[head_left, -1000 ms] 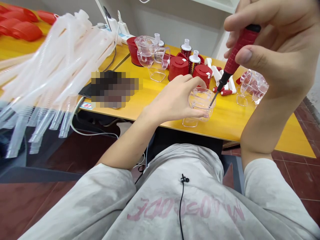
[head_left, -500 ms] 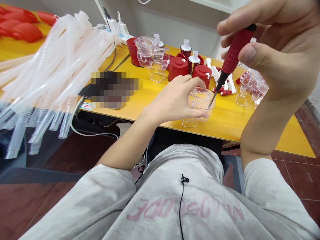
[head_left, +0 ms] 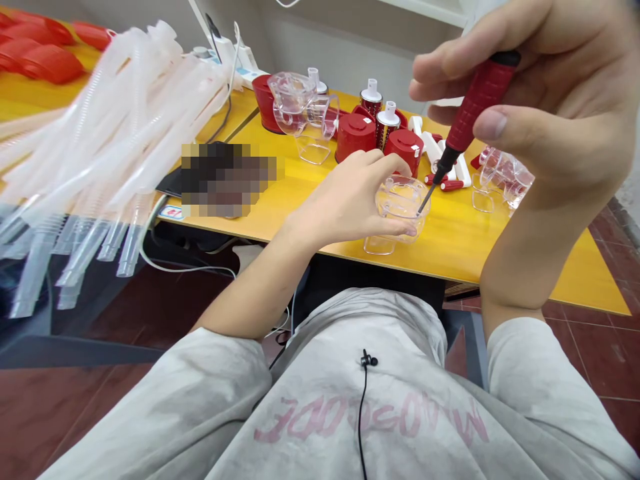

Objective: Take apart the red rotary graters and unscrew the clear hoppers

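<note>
My left hand (head_left: 353,197) is closed around a clear plastic housing (head_left: 400,193) near the front edge of the yellow table, thumb in front and fingers behind. Above it, my right hand (head_left: 555,100) grips the red handle of a screwdriver (head_left: 470,117) between thumb and fingers. The screwdriver slants down to the left, and its tip meets the housing's rim on the right side. Whether a screw sits under the tip is too small to tell.
Behind stand another clear housing (head_left: 305,113), red cups (head_left: 356,137) and white-topped red cylinders (head_left: 388,123). White handle-shaped parts (head_left: 453,167) and a further clear housing (head_left: 505,173) lie right. Translucent tubes (head_left: 100,147) pile left, partly overhanging the edge, beside a blurred dark object (head_left: 225,177).
The fingers of my right hand have shifted left and slightly down around the screwdriver handle, whose top end leans a little further right. My left hand and the housing hold still.
</note>
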The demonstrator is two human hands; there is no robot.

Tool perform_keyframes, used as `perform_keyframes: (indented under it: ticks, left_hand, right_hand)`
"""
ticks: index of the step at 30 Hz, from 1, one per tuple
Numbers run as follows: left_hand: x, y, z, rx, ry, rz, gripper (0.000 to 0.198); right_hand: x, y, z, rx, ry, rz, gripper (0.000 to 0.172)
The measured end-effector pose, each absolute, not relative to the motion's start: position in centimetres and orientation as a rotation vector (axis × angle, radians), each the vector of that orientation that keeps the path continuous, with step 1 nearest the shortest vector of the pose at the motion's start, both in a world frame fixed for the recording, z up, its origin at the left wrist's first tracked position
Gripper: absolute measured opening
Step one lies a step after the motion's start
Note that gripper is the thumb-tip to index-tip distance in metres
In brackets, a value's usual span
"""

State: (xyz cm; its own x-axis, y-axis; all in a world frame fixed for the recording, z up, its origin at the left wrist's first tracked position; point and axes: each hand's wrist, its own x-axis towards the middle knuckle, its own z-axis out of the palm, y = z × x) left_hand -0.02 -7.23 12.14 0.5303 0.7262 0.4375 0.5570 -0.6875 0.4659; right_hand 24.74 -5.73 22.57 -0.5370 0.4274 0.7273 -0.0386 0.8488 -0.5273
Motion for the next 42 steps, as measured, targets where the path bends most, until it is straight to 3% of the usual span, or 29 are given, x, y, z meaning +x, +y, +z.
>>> perform_keyframes:
  ticks: [3, 8, 14, 20, 26, 32, 42]
  left_hand:
    - [0.0, -7.3, 12.2, 2.499, 1.085, 0.897, 0.067]
    - [0.0, -7.3, 12.1, 2.503, 1.090, 0.904, 0.069]
    - [0.0, -7.2, 11.9, 2.507, 1.081, 0.914, 0.068]
    - [0.0, -7.2, 11.9, 2.528, 1.062, 0.918, 0.067]
    - [0.0, -7.2, 11.8, 2.528, 1.070, 0.934, 0.068]
    - [0.0, -7.1, 11.7, 2.523, 1.065, 0.938, 0.068]
    - [0.0, -7.1, 11.6, 2.522, 1.058, 0.937, 0.069]
  right_hand:
    - [25.3, -5.4, 22.9, -0.402, -2.083, 0.533, 0.038]
    - [25.8, -5.6, 23.3, -0.502, -2.079, 0.453, 0.032]
    - [25.1, -6.1, 22.6, -0.403, -1.922, 0.595, 0.044]
    - [25.4, -5.1, 22.6, -0.222, -2.014, 0.581, 0.034]
    - [25.8, -4.6, 23.0, -0.394, -2.033, 0.385, 0.042]
    - [25.6, -4.7, 22.5, -0.247, -1.960, 0.546, 0.043]
    - [25.8, -1.6, 21.9, 0.031, -1.980, 0.411, 0.066]
